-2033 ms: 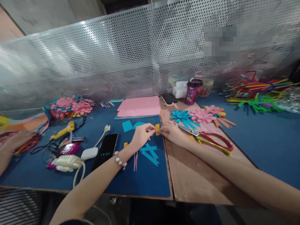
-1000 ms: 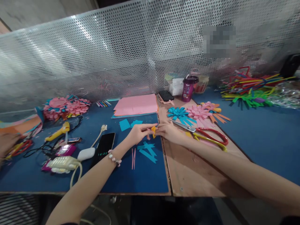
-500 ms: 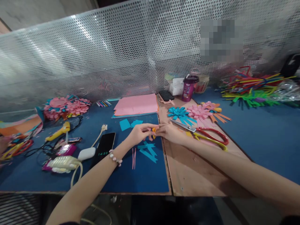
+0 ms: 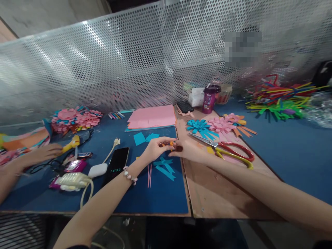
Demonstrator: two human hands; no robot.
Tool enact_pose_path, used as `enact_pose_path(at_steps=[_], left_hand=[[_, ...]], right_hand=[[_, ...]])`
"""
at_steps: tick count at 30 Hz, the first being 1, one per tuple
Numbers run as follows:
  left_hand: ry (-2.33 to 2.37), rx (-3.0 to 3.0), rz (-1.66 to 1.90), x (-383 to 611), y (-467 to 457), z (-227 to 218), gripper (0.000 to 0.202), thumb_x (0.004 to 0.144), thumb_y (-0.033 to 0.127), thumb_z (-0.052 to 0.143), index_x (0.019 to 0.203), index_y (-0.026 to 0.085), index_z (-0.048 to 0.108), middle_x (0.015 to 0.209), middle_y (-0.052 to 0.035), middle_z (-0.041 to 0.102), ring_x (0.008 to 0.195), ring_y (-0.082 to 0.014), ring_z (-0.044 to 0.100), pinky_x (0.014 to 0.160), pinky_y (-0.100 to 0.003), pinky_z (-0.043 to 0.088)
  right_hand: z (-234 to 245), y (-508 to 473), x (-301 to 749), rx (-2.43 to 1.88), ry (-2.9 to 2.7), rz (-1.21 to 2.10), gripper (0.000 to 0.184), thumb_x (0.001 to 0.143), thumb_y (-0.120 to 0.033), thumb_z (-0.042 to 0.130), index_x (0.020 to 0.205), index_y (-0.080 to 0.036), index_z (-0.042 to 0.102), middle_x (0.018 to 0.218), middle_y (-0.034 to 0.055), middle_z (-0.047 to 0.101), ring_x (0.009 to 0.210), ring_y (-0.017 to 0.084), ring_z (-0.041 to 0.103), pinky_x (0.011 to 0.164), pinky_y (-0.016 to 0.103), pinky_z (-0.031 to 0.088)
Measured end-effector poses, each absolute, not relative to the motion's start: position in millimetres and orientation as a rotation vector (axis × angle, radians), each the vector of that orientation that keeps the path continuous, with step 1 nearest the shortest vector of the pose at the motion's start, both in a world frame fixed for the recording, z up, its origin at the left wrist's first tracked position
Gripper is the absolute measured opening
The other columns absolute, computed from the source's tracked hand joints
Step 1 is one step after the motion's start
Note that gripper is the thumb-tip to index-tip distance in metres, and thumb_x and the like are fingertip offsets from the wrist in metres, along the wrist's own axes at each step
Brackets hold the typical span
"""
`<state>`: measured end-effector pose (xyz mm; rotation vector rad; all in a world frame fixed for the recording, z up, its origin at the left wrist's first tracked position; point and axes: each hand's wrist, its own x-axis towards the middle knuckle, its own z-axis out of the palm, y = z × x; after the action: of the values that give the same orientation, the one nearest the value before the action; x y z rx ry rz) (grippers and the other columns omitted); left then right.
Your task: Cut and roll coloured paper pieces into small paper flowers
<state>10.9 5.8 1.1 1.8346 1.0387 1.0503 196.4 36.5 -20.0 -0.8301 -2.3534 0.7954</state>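
My left hand [image 4: 155, 149] and my right hand [image 4: 187, 150] meet above the blue mat [image 4: 155, 193], both pinching a small piece of orange paper [image 4: 171, 144] rolled tight between the fingertips. Just below the hands lie light blue paper strips [image 4: 163, 166] and thin pink strips [image 4: 149, 175]. Red and yellow scissors [image 4: 228, 151] rest on the wooden board [image 4: 215, 193] right of my right hand.
A black phone [image 4: 118, 160], white earbud case [image 4: 98, 169], yellow glue gun [image 4: 70, 143] and cables lie at left, where another person's hand [image 4: 43, 152] reaches in. Pink paper sheets [image 4: 153, 117], paper flowers [image 4: 215, 126], a purple cup [image 4: 209, 98] and a perforated metal screen [image 4: 129, 58] stand behind.
The flat orange strip held between my fingertips has been rolled into a tight little piece. Another person's hand has come forward at the left, near the glue gun.
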Motion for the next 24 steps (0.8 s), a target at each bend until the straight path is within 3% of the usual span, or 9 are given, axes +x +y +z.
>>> enact_pose_path(at_steps=[7,10,15,24], left_hand=[[1.13,1.916,1.055,13.4,2.5,3.5,0.035,0.073,0.03,0.069,0.106,0.018,0.068,0.098,-0.0071,0.07,0.081,-0.016,0.063,0.074,-0.027,0.049],[1.082,1.904,1.065,14.3,1.6,3.7,0.037,0.075,0.026,0.067,0.111,0.019,0.065,0.102,-0.0073,0.069,0.091,-0.0173,0.063,0.084,-0.03,0.049],[1.003,1.831,1.082,15.0,2.6,0.7,0.04,0.074,0.024,0.067,0.113,0.018,0.063,0.108,-0.008,0.069,0.097,-0.0197,0.064,0.088,-0.033,0.05],[0.996,1.793,1.107,12.8,5.4,-4.6,0.037,0.074,0.026,0.068,0.11,0.018,0.066,0.106,-0.0084,0.07,0.088,-0.02,0.067,0.08,-0.033,0.054]], right_hand=[[-29.2,32.6,193.6,-0.814,-2.307,0.91,0.03,0.083,-0.041,0.056,0.094,-0.015,0.066,0.083,0.001,0.067,0.072,0.012,0.06,0.062,0.02,0.039],[-28.3,33.1,194.5,-0.81,-2.311,0.903,0.029,0.083,-0.04,0.056,0.091,-0.014,0.067,0.083,0.0021,0.067,0.072,0.013,0.059,0.062,0.021,0.039],[-25.9,33.3,194.7,-0.829,-2.339,0.885,0.029,0.082,-0.038,0.056,0.086,-0.012,0.068,0.079,0.0042,0.066,0.067,0.012,0.056,0.063,0.021,0.039],[-23.8,32.5,193.9,-0.845,-2.372,0.881,0.029,0.083,-0.038,0.056,0.09,-0.012,0.066,0.08,0.0041,0.065,0.067,0.011,0.054,0.064,0.022,0.038]])
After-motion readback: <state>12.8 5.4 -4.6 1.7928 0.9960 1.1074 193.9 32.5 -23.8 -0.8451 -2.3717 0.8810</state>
